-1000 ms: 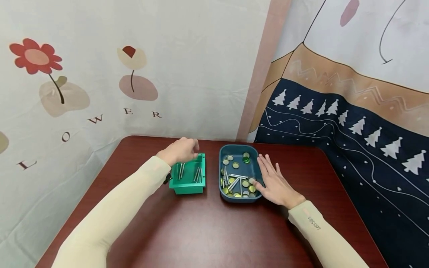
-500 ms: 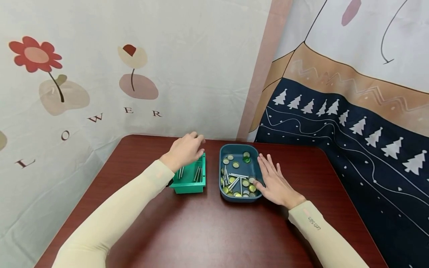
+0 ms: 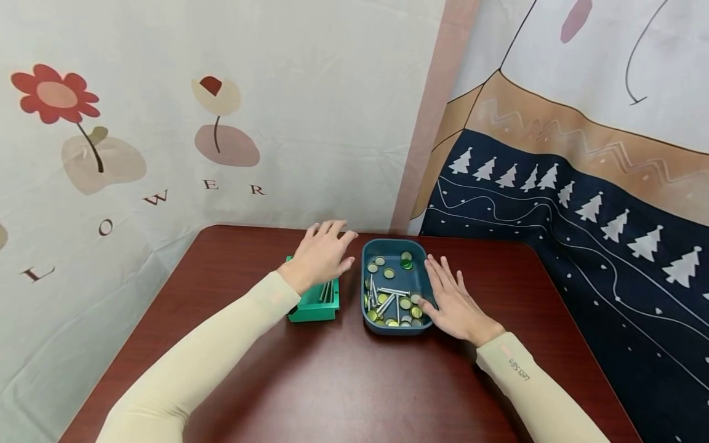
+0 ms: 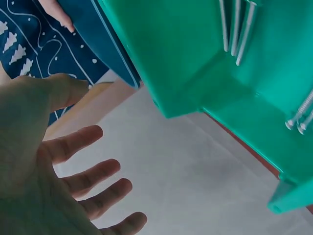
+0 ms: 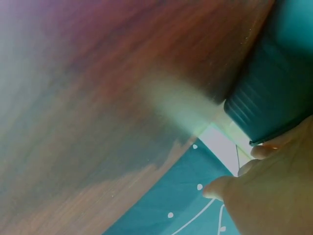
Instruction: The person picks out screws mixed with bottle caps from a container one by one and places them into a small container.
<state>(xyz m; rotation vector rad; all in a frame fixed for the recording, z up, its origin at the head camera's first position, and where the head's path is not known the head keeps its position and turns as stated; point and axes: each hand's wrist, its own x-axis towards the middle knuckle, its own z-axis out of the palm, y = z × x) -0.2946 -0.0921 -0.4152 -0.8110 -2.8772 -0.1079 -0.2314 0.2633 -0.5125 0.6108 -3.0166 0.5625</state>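
My left hand (image 3: 321, 255) hovers over the green bin (image 3: 312, 314), fingers spread and nothing between them. In the left wrist view the bin holds several metal screws (image 4: 236, 29) in separate bunches. My right hand (image 3: 456, 304) lies along the right rim of the blue tray (image 3: 390, 246), fingers straight and touching it. Inside the tray are several bottle caps (image 3: 389, 274), gold and green, mixed with long silver screws (image 3: 394, 291). My left wrist and hand hide the left part of the bin in the head view.
Both containers stand on a dark red wooden table (image 3: 354, 381), the bin left of the tray. A pale flower-print cloth (image 3: 310, 123) hangs behind, and a navy cloth with white trees (image 3: 609, 264) hangs at the right.
My left hand has moved right from over the green bin towards the blue tray, and its fingers have opened out. The right hand has stayed on the tray's rim.
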